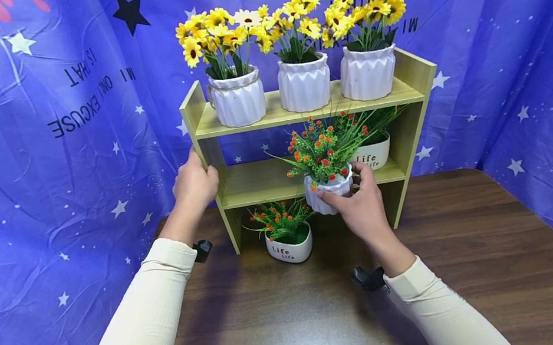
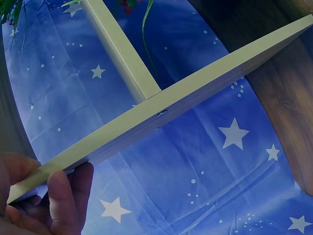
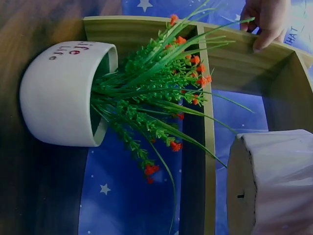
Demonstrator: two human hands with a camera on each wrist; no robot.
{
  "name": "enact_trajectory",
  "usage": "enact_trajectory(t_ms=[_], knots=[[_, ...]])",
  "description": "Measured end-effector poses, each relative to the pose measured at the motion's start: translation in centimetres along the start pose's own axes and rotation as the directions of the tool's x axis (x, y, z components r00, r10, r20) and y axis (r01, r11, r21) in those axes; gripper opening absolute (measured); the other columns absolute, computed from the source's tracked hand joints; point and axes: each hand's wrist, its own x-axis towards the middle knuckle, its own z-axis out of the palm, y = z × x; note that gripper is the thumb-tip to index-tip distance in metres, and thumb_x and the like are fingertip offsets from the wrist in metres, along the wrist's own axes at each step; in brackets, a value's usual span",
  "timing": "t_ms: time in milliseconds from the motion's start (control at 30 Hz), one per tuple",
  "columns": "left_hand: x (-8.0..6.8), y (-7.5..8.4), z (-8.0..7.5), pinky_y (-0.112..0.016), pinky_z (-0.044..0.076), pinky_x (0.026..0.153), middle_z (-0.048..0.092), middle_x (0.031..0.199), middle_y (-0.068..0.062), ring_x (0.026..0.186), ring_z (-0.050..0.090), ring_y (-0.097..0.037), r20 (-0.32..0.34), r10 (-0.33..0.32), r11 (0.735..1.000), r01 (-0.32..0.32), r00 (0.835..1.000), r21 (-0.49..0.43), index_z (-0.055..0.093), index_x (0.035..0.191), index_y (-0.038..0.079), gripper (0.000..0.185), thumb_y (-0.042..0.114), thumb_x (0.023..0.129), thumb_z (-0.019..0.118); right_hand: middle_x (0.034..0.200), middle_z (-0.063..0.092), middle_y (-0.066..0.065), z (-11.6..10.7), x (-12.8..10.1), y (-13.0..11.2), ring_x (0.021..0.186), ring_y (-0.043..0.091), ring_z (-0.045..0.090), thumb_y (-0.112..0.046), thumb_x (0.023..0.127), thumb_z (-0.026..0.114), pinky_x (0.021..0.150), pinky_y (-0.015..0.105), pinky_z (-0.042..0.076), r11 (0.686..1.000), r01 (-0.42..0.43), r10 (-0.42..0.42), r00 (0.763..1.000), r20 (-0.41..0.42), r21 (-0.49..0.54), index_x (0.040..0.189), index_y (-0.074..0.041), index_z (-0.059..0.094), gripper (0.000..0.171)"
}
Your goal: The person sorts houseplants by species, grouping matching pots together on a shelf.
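Gripping the shelf's left side panel, the left hand curls round its edge. The right hand grasps a ribbed pot of red flowers at the shelf's middle board, above the "Life" pot on the counter.

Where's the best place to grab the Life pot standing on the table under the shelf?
Take the Life pot by its smooth white body, from the front. Probably a side-to-side grip low on the wall: the plant spreads above the rim, and the shelf closes off the top and back.
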Motion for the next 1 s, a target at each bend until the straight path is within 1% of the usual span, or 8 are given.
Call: enact_trajectory(t_ms=[133, 300, 400, 533, 733, 867, 1000], knots=[[-0.1, -0.1, 0.2, -0.063, 0.045, 0.086, 0.061, 0.127, -0.025, 0.114, 0.058, -0.047, 0.005, -0.009, 1.0, 0.009, 1.0, -0.002, 0.037, 0.147, 0.015, 0.05, 0.021, 0.098, 0.047, 0.122, 0.055, 0.017, 0.6, 1.2, 0.1, 0.108, 0.028, 0.055, -0.023, 0.076, 0.085, 0.082, 0.043, 0.051, 1.0, -0.006, 0.006, 1.0, 0.017, 0.009, 0.138, -0.003, 0.039, 0.08], [-0.2, -0.1, 0.3, -0.063, 0.045, 0.085, 0.061, 0.126, -0.025, 0.113, 0.059, -0.047, -0.001, -0.014, 1.0, 0.014, 1.0, -0.004, 0.04, 0.144, 0.014, 0.048, 0.021, 0.098, 0.047, 0.123, 0.057, 0.019, 1.2, 2.4, 0.2, 0.11, 0.029, 0.056, -0.023, 0.077, 0.085, 0.087, 0.044, 0.049, 1.0, -0.012, 0.012, 0.999, 0.03, 0.014, 0.137, 0.0, 0.04, 0.079], [-0.1, 0.0, 0.2, -0.064, 0.045, 0.086, 0.061, 0.126, -0.025, 0.114, 0.058, -0.047, -0.011, -0.008, 1.0, 0.008, 1.0, 0.0, 0.04, 0.144, 0.014, 0.047, 0.021, 0.098, 0.047, 0.126, 0.057, 0.02, 1.6, 3.2, 0.3, 0.112, 0.03, 0.055, -0.024, 0.078, 0.084, 0.09, 0.045, 0.047, 1.0, -0.008, 0.008, 0.999, 0.035, 0.01, 0.138, 0.0, 0.04, 0.079], [0.0, 0.2, 0.0, -0.063, 0.045, 0.087, 0.061, 0.127, -0.024, 0.115, 0.058, -0.046, -0.008, -0.013, 1.0, 0.013, 1.0, 0.004, 0.039, 0.145, 0.015, 0.048, 0.021, 0.098, 0.047, 0.13, 0.055, 0.02, 2.1, 4.2, 0.3, 0.115, 0.03, 0.055, -0.027, 0.079, 0.083, 0.094, 0.046, 0.046, 1.0, -0.002, 0.002, 0.999, 0.042, 0.001, 0.141, 0.001, 0.039, 0.081], [0.1, 0.2, -0.1, -0.063, 0.045, 0.086, 0.061, 0.127, -0.023, 0.115, 0.058, -0.046, 0.0, -0.022, 1.0, 0.022, 1.0, 0.004, 0.038, 0.146, 0.015, 0.05, 0.021, 0.097, 0.047, 0.131, 0.057, 0.017, 2.8, 5.4, 0.2, 0.115, 0.03, 0.056, -0.029, 0.08, 0.082, 0.094, 0.046, 0.047, 0.999, 0.013, -0.012, 0.999, 0.049, -0.034, 0.143, -0.002, 0.041, 0.08], [0.1, 0.1, 0.0, -0.063, 0.045, 0.086, 0.061, 0.127, -0.023, 0.114, 0.058, -0.046, -0.002, -0.025, 1.0, 0.025, 1.0, 0.007, 0.038, 0.146, 0.015, 0.05, 0.021, 0.097, 0.047, 0.129, 0.059, 0.017, 3.2, 6.1, 0.2, 0.113, 0.03, 0.057, -0.027, 0.081, 0.082, 0.092, 0.046, 0.047, 0.999, 0.028, -0.026, 0.998, 0.059, -0.027, 0.141, -0.003, 0.044, 0.075], [0.1, -0.1, 0.1, -0.063, 0.045, 0.086, 0.062, 0.126, -0.023, 0.114, 0.059, -0.046, 0.004, -0.022, 1.0, 0.022, 1.0, -0.001, 0.038, 0.146, 0.014, 0.05, 0.022, 0.098, 0.047, 0.126, 0.061, 0.017, 3.6, 6.6, 0.3, 0.111, 0.029, 0.058, -0.024, 0.081, 0.082, 0.092, 0.045, 0.048, 0.999, 0.033, -0.033, 0.999, 0.043, 0.006, 0.139, -0.003, 0.047, 0.071]])
